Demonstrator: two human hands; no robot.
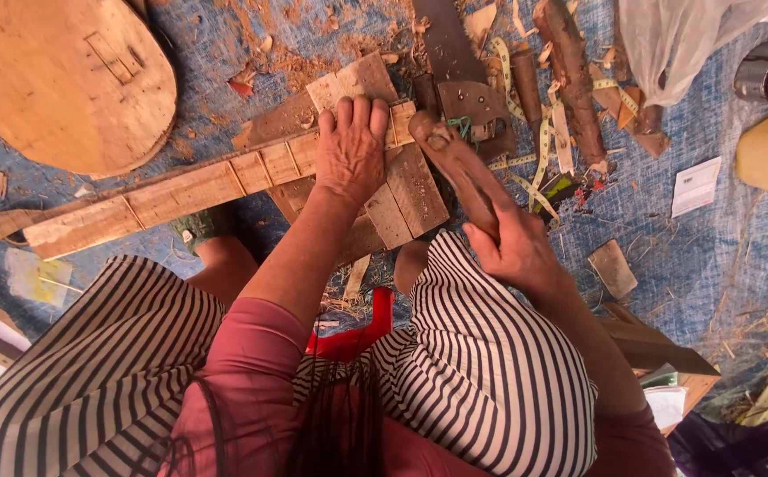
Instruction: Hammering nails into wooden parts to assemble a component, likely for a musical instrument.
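Under your left hand [349,152] lies a rough, matt wooden slat [181,190], pale and unfinished. Your right hand [515,247] grips a smooth, worn wooden mallet [455,168]. At twelve o'clock sits a dull metal saw blade [444,49]; blue woven cloth [720,256] carries wood shavings.

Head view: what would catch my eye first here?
The left hand presses flat on a long pale wooden slat at centre. The right hand grips a brown wooden mallet beside it. A large rounded wooden board lies top left on the blue woven mat.
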